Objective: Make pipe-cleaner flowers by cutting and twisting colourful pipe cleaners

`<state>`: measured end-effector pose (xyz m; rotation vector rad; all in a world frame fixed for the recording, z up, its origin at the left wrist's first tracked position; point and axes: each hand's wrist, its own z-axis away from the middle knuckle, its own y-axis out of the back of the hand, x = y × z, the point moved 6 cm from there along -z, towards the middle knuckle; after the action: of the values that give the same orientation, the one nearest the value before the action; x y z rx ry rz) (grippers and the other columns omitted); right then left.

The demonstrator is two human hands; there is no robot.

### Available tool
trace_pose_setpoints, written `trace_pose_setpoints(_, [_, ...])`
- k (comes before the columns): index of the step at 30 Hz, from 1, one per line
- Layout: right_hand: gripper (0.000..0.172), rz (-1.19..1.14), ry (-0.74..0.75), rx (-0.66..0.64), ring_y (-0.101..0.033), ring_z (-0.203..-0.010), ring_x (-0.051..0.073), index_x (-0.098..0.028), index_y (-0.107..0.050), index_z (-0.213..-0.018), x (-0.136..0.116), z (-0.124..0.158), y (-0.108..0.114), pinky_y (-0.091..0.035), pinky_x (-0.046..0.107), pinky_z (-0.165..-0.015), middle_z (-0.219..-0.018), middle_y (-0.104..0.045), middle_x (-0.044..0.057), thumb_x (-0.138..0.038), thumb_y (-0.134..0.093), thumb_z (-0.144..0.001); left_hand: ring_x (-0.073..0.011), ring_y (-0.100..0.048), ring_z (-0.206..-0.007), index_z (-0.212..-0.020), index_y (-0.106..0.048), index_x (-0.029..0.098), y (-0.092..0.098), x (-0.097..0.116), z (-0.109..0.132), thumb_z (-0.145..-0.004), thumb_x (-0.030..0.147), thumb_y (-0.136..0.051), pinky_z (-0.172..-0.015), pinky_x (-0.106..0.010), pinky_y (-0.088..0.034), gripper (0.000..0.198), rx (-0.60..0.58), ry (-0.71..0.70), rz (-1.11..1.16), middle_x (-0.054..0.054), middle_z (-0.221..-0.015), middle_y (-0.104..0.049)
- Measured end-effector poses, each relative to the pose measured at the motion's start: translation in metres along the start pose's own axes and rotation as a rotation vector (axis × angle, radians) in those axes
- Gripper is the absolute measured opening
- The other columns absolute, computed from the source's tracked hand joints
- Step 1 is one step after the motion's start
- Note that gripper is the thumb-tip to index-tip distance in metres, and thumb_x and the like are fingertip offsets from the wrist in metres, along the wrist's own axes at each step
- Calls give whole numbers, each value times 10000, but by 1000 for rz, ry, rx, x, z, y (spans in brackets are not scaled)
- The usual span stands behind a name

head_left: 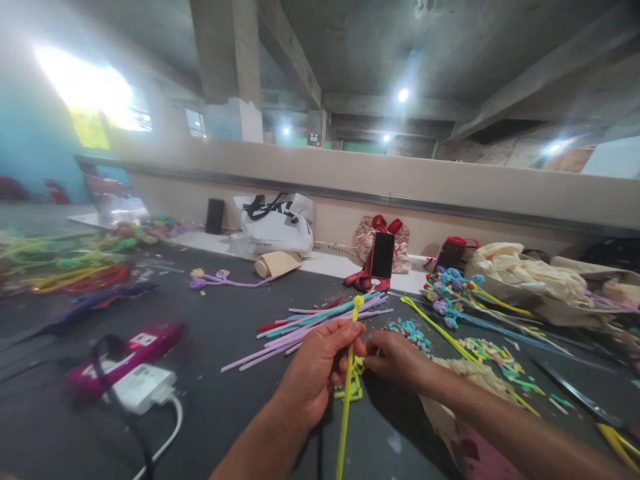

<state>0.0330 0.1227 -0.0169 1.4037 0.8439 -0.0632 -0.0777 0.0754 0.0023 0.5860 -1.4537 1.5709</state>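
Note:
Upright in front of me stands a yellow pipe cleaner point(345, 427) with a small knob curled at its top. My left hand point(315, 363) is closed around it, thumb and finger pinching just below the knob. Close by on the right, my right hand point(397, 360) has its fingers curled together beside the stem; what they grip, if anything, is hidden. Bent yellow-green pipe cleaner pieces point(355, 390) show below and between the hands. Behind them lies a bundle of lilac, teal and red pipe cleaners point(300, 333). Another yellow pipe cleaner point(440, 330) rests on the dark table.
A purple power strip point(160, 343) with a white charger point(145, 387) and cables lies left. Scissors point(575, 390) are at the right, near cut pieces point(495, 357) and fuzzy flowers point(450, 290). A phone point(383, 255) and white bag point(280, 227) stand along the back.

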Motion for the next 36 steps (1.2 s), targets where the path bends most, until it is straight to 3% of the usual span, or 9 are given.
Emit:
trace_pose_setpoints(4, [35, -237, -59, -18, -498, -464, 84, -178, -524, -686, 12, 6, -1, -337, 174, -440, -538, -531, -54, -161, -504, -662, 12, -324, -320, -688, -599, 128, -1, 0, 1, -661, 268, -626, -300, -96, -175, 145, -15, -22, -27, 55, -481, -519])
trace_pose_setpoints(8, [150, -431, -103, -37, -481, -473, 67, -166, -556, -781, 12, 13, 4, -335, 158, -416, -597, -537, -59, -164, -541, -633, 8, -325, -317, -712, -592, 135, -2, -1, 0, -650, 281, -634, -300, -105, -158, 163, -17, -24, -52, 56, -495, -529])
trace_pose_setpoints(12, [126, -555, -169, -49, -397, -362, 48, -154, -573, -753, 12, 18, 6, -260, 156, -337, -508, -532, -64, -203, -511, -656, 11, -304, -311, -666, -575, 135, -2, -3, -2, -681, 290, -609, -303, -107, -148, 159, -19, -32, -106, 72, -460, -498])
trace_pose_setpoints(16, [104, -632, -193, -4, -387, -348, 44, -148, -559, -678, 14, 22, 9, -275, 161, -342, -473, -531, -63, -246, -543, -648, 5, -322, -308, -605, -552, 130, -5, -8, -4, -699, 320, -597, -304, -116, -168, 217, -49, -54, -178, 65, -452, -505])
trace_pose_setpoints(20, [120, -683, -188, 69, -435, -386, 61, -159, -540, -665, 4, 34, 24, -322, 164, -344, -484, -490, -75, -275, -566, -649, 3, -343, -309, -600, -552, 129, -8, -21, -6, -683, 337, -617, -303, -117, -194, 233, -81, 33, -192, 54, -474, -532])
trace_pose_setpoints(26, [117, -811, -213, 168, -528, -464, 103, -163, -541, -683, -11, 65, 48, -363, 172, -363, -502, -553, -42, -255, -599, -639, -1, -386, -336, -652, -578, 120, -15, -40, -4, -671, 317, -640, -305, -101, -238, 207, -106, 146, -153, 30, -532, -567])
trace_pose_setpoints(36, [129, -878, -284, 200, -345, -365, 31, -153, -567, -636, 7, 79, 27, -226, 160, -355, -456, -462, -76, -264, -619, -675, -8, -361, -276, -569, -562, 122, -30, -62, 1, -706, 280, -584, -274, -97, -244, 210, -166, 204, -219, 31, -424, -547])
